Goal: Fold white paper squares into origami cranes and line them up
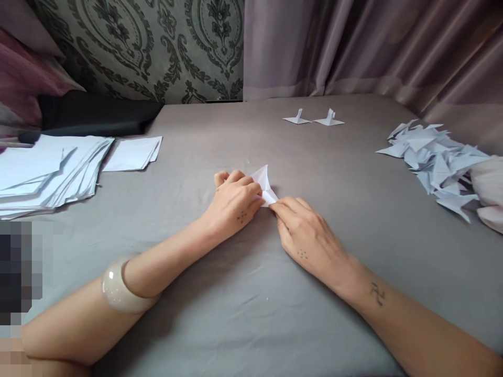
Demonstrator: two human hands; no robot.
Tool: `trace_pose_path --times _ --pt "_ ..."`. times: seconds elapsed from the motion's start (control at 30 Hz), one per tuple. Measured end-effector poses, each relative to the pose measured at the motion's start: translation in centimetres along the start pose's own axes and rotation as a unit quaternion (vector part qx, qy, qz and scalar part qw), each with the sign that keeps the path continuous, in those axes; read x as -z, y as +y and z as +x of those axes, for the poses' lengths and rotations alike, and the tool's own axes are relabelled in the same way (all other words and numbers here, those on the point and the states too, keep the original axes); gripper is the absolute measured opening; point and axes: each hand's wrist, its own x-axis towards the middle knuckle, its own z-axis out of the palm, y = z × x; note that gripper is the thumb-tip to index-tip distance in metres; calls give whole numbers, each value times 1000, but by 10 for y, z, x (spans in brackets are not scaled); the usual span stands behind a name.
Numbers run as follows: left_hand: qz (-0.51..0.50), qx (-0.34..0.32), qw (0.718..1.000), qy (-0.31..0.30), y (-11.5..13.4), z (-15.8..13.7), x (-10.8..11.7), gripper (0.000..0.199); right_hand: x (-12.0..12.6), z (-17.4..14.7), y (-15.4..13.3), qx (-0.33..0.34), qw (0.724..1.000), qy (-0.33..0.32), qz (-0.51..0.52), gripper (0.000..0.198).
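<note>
A partly folded sheet of white paper (268, 195) lies on the grey cloth in the middle, one pointed flap standing up toward the back. From the left, my left hand (238, 201) closes over its near left side, covering that part of it. The fingertips of my right hand (304, 225) pinch its right corner, with the thumb mostly out of sight. Both wrists rest low, close to the cloth.
At left lie a thick stack of white paper sheets (51, 173) and a smaller stack (131, 154), with a black item (98, 112) behind. Two folded paper cranes (297, 119) stand at the back. A pile of folded paper cranes (436, 157) lies at right beside pale fabric (489, 183).
</note>
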Motion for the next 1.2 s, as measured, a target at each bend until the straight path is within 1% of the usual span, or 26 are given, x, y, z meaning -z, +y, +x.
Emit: trace_pose_path --times 0.07,0.2,0.37,0.43,0.53,0.63,0.8,0.9,0.97,1.07,1.13,1.2 --pt "-11 18 1000 -1 -1 -2 0 13 -1 0 -2 5 1000 -2 -26 28" --pt "-30 50 998 -13 0 -3 0 14 -4 1 -3 21 998 7 -60 25" --pt "-40 77 996 -29 3 -2 2 12 -5 3 -3 23 998 -4 -66 30" --pt "-38 75 996 -31 4 -3 2 9 -4 3 -2 19 998 -13 -63 33" --pt "-32 68 997 -33 5 -3 2 12 -4 4 -2 14 998 -23 -62 36" --pt "-24 68 997 -40 5 -2 2 13 -4 5 -3 14 997 -19 -70 37" --pt "-25 51 998 -33 6 -3 2 12 -1 4 -5 24 996 -12 -87 32" --pt "-29 37 999 -21 6 -7 2 13 2 -1 -3 17 996 -15 -87 25" --pt "-32 27 999 -5 6 -10 3 13 3 -5 1 1 995 -1 -96 23" --pt "-36 16 998 40 6 -13 4 13 3 -5 7 -22 993 60 -95 18" --pt "-39 8 996 79 6 -12 5 14 2 -2 9 -15 990 109 -84 11" --pt "-43 -2 993 110 6 -11 3 17 0 2 10 5 987 136 -81 15"
